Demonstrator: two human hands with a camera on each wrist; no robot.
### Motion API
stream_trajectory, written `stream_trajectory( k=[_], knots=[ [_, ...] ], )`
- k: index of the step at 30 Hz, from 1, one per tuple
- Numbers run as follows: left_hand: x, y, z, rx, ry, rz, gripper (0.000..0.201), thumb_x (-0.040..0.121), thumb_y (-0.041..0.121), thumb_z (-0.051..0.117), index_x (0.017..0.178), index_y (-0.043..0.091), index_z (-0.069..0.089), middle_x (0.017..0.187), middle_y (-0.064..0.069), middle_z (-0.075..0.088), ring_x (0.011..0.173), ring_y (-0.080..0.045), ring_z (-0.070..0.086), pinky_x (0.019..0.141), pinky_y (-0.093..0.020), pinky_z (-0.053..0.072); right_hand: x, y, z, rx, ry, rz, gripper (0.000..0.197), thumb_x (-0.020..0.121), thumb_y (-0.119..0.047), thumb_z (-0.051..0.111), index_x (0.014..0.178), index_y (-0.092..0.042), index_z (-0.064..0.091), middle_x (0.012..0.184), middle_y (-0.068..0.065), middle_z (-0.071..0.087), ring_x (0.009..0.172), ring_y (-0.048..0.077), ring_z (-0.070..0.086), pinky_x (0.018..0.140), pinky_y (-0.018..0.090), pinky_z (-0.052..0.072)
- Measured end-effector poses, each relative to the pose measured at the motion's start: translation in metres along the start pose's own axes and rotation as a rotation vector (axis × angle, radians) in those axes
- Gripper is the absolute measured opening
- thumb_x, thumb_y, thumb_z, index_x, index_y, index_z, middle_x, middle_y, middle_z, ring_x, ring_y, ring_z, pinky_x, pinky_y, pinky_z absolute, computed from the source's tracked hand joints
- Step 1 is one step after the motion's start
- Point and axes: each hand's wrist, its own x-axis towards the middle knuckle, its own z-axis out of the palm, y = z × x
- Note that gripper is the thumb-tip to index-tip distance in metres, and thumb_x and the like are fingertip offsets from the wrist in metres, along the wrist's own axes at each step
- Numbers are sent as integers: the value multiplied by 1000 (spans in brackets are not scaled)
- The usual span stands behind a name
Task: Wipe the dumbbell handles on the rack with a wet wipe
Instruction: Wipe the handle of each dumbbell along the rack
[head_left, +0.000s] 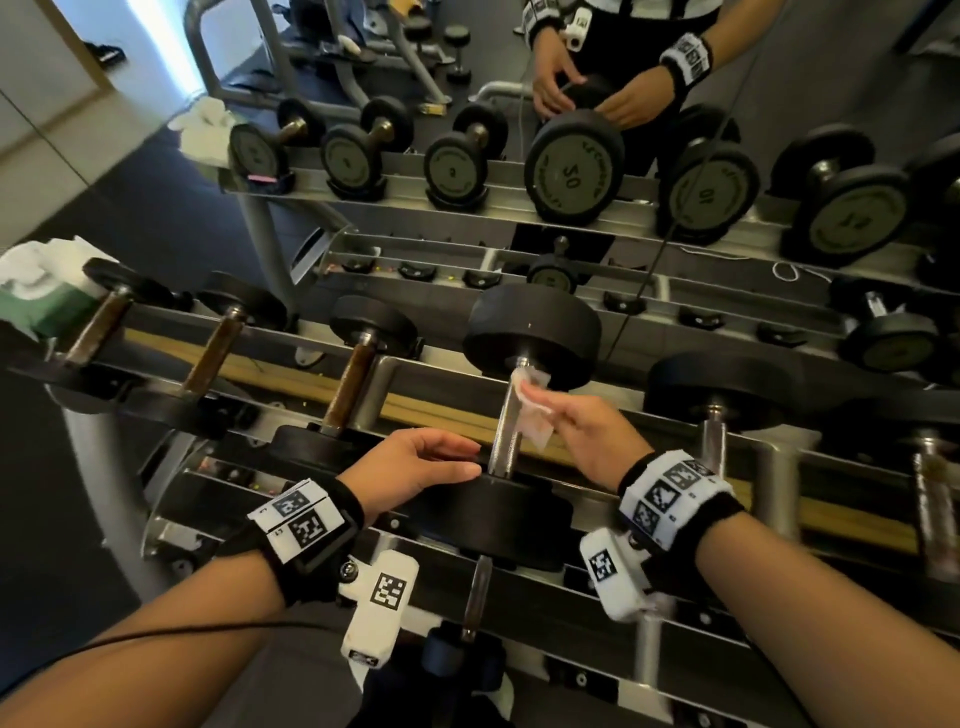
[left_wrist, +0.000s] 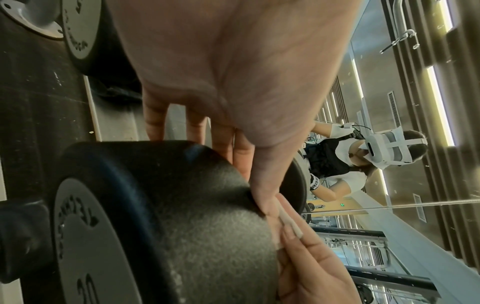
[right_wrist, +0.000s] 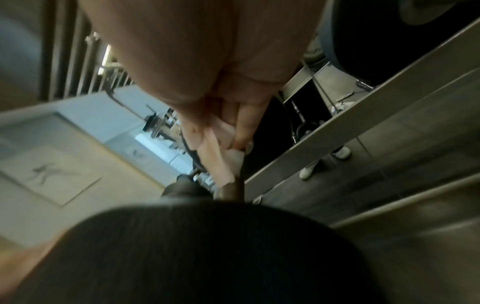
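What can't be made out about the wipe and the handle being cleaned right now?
- Wipe contact: the head view shows it against the steel handle, but the handle's far side is hidden.
- Right hand grip: its fingers hide the pinch; the right wrist view is blurred.
- Handle's lower end: hidden by the near weight head and the left hand.
- Wipe wetness: not visible anywhere.
- Left wrist view: palm blocks the handle.

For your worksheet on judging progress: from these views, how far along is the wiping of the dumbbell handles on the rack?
Done: nothing can be confirmed; no handle shows a clear sign of wiping.
In hand: the right hand presses the wet wipe against the silver handle, while the left hand rests on that dumbbell's near head.
Left: likely the three brownish handles to the left, and the silver ones on the right.
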Motion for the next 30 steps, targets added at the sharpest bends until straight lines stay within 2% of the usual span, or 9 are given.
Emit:
stream_trajectory(
  k=[4,9,11,13,15,16,19,22,30],
  knots=[
    [1,1,-1,-10,-32,-12,34,83,22,74,117,25,69,110,8,74,102,-7,69,83,-22,54,7,5,7,-424,-20,-46,43,103,-10,39,145,-18,47,143,15,53,133,33,48,111,39,37],
    [4,8,-3,-17,-90,-4,34,85,15,72,117,25,69,112,6,74,104,-9,69,86,-27,53,-26,13,15,-198,-168,93,32,102,-27,46,129,-34,61,118,-16,63,110,-6,57,91,7,36],
    [5,11,-4,12,-109,3,33,86,14,71,116,29,69,112,7,73,102,-7,69,82,-25,51,-30,13,12,-112,-208,150,32,101,-20,49,128,-29,63,123,-10,65,108,-1,59,95,14,40],
    [5,11,-4,44,-109,18,33,87,14,70,116,30,69,109,5,74,102,-10,69,86,-29,52,-25,12,8,205,-82,201,30,99,-9,53,126,-11,65,126,8,66,103,7,65,89,17,49],
    [4,9,-2,71,-92,39,31,88,14,69,116,28,70,106,0,75,102,-14,69,91,-32,53,-10,19,3,403,64,234,33,99,1,47,130,-1,59,131,19,61,113,19,64,99,27,49],
    [3,7,-2,69,-83,52,30,88,14,68,115,27,70,105,-1,75,102,-15,70,91,-32,53,-2,20,1,443,88,256,34,100,2,44,132,-1,57,133,18,59,117,23,61,104,33,47],
    [1,3,0,36,-76,86,28,88,12,68,114,23,71,104,-3,76,101,-14,70,85,-23,55,15,23,8,537,111,304,34,101,0,42,130,-8,59,121,12,63,104,18,64,91,31,53],
    [0,1,2,15,-76,118,29,89,10,66,115,21,70,105,0,76,103,-11,69,84,-17,54,15,25,19,518,109,300,36,102,-2,43,135,-8,55,122,12,64,108,21,62,97,37,50],
    [1,-2,-2,15,-113,152,22,85,20,68,104,29,76,106,5,75,102,-5,68,80,-13,52,-16,20,9,492,-94,339,30,94,-5,57,123,-9,64,120,14,67,105,21,66,87,29,54]
  ],
)
